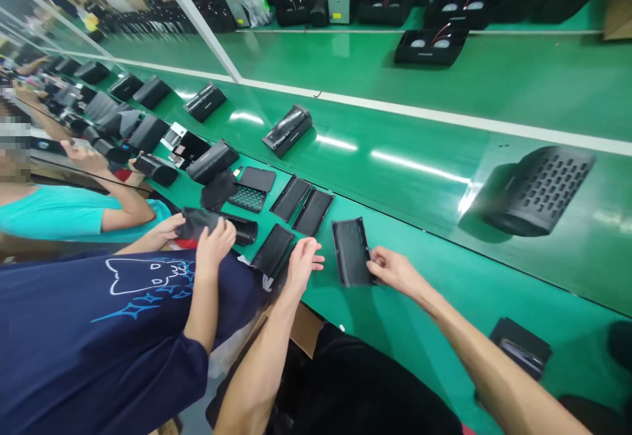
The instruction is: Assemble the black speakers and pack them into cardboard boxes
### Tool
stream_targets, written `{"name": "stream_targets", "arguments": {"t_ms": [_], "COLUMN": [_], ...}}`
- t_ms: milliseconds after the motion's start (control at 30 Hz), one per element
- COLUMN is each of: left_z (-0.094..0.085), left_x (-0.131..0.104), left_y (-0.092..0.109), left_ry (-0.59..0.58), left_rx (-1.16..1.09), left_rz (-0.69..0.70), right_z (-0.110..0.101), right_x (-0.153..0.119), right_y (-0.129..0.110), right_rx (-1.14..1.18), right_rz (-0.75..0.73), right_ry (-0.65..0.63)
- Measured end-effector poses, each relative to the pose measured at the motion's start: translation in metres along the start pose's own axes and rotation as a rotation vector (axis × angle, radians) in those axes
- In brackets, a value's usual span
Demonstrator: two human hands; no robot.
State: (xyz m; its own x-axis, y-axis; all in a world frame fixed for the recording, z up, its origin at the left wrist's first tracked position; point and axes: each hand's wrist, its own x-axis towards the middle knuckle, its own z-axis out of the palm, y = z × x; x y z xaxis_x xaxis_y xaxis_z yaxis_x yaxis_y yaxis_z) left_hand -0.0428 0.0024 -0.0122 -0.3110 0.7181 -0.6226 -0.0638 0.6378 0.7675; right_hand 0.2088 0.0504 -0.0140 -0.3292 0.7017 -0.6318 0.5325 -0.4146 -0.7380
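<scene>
My right hand (392, 269) pinches the right edge of a black plastic panel (351, 254), a shallow rectangular cover with a raised rim, tilted up over the green bench. Just left of it, my left hand (302, 265) has its fingers apart and holds nothing. Beside that hand lies a similar black panel (273, 249), partly hidden below by my wrist. Behind it, two more panels (291, 197) lie side by side. A perforated black grille (248, 198) rests farther left, near a flat black piece (257, 178).
At my left, a co-worker in a dark shirt (148, 330) handles a black part (196, 223). Black speaker housings (288, 129) stand along the green line (355, 119), one with a slotted grille (540, 191) at right. A dark part (521, 346) lies near my right forearm.
</scene>
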Motion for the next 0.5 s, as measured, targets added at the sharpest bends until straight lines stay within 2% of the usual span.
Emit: {"name": "stream_targets", "arguments": {"t_ms": [67,133,200,233,300,367,433,500], "left_z": [0.003,0.011,0.021,0.025,0.033,0.037,0.038,0.038], "left_x": [-0.004,-0.014,-0.028,-0.036,-0.051,-0.066,-0.078,-0.088], "left_y": [0.005,0.011,0.015,0.015,0.013,0.010,0.007,0.005], "left_ry": [-0.279,-0.628,-0.920,-1.013,-1.096,-1.082,-1.051,-1.029], "left_rx": [-0.109,-0.111,-0.060,-0.043,-0.047,-0.098,-0.154,-0.186], "left_rz": [-0.172,-0.315,-0.383,-0.384,-0.356,-0.305,-0.245,-0.183], "right_z": [-0.029,-0.049,-0.061,-0.065,-0.067,-0.060,-0.044,-0.018], "right_x": [-0.040,-0.078,-0.110,-0.124,-0.150,-0.174,-0.195,-0.209], "right_y": [0.005,0.009,0.013,0.017,0.026,0.040,0.057,0.073], "right_rx": [-0.051,-0.119,-0.176,-0.180,-0.127,0.031,0.265,0.528], "right_rz": [-0.054,-0.096,-0.106,-0.094,-0.057,-0.025,0.015,0.063], "right_ry": [-0.140,-0.259,-0.297,-0.286,-0.213,-0.033,0.187,0.325]}}
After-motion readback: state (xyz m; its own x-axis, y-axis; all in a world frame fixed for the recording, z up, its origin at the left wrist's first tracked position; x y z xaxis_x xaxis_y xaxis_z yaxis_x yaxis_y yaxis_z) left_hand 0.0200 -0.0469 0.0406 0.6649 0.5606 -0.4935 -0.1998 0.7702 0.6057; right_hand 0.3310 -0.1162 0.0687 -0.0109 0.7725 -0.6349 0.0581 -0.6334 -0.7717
